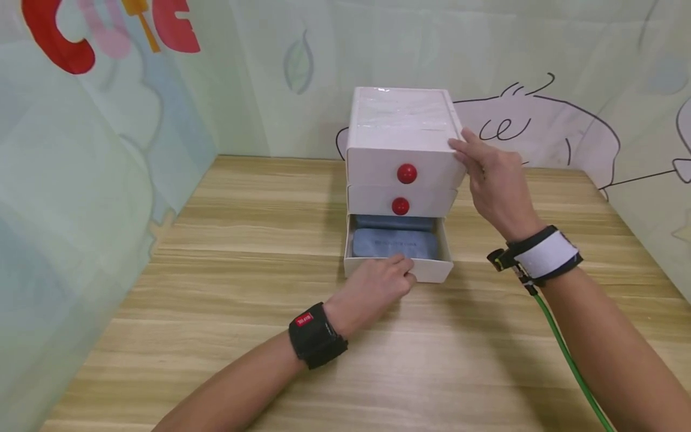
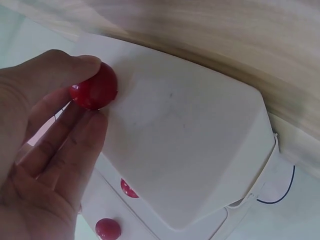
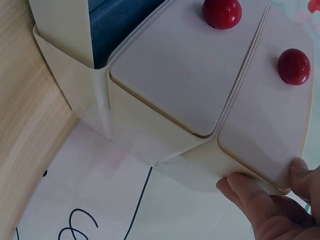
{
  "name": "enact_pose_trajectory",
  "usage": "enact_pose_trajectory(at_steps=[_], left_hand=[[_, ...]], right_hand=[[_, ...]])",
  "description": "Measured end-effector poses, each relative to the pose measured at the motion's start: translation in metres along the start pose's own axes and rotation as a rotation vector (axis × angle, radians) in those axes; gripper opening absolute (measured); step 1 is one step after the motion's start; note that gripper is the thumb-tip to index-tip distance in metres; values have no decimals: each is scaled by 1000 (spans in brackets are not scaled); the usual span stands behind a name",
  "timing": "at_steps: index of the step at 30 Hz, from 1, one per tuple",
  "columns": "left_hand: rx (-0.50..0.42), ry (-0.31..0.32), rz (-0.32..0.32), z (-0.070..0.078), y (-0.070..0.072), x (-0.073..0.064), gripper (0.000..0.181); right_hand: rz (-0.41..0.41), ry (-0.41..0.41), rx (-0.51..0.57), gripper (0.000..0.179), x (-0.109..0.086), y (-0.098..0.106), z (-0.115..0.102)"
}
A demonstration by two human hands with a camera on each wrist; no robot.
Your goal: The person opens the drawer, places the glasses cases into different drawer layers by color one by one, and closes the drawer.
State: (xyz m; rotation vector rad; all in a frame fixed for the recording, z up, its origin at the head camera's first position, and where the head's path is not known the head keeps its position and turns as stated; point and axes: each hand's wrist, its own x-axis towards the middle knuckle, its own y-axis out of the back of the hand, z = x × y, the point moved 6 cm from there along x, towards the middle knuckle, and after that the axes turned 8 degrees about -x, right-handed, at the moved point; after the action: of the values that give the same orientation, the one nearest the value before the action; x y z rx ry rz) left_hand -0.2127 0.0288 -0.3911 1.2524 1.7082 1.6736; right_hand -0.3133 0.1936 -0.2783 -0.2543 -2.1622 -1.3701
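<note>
A white three-drawer cabinet (image 1: 402,120) stands on the table, its bottom drawer (image 1: 434,271) pulled out. Inside that drawer lies a blue case (image 1: 394,243) with small lettering, and another blue item (image 1: 396,222) sits behind it. My left hand (image 1: 378,287) is at the drawer's front; in the left wrist view its thumb and fingers pinch the red round knob (image 2: 97,90). With my right hand (image 1: 499,189) I grip the cabinet's upper right front corner. The right wrist view has the thumb on the front and the fingers along the side.
Red knobs mark the closed top drawer (image 1: 372,167) and middle drawer (image 1: 369,200). The wood-grain table (image 1: 243,252) extends on both sides. A printed fabric backdrop (image 1: 259,78) rises behind and beside it. A green cable (image 1: 567,351) runs from the right wrist strap.
</note>
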Motion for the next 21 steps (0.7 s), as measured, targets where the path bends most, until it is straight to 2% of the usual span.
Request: enact_pose_trajectory(at_steps=[13,21], left_hand=[[-15,16,17,-3,0,1,21],[-26,13,0,-4,-2,1,20]], right_hand=[[18,22,-4,33,2,1,-2],[14,6,-13,33,0,0,-2]])
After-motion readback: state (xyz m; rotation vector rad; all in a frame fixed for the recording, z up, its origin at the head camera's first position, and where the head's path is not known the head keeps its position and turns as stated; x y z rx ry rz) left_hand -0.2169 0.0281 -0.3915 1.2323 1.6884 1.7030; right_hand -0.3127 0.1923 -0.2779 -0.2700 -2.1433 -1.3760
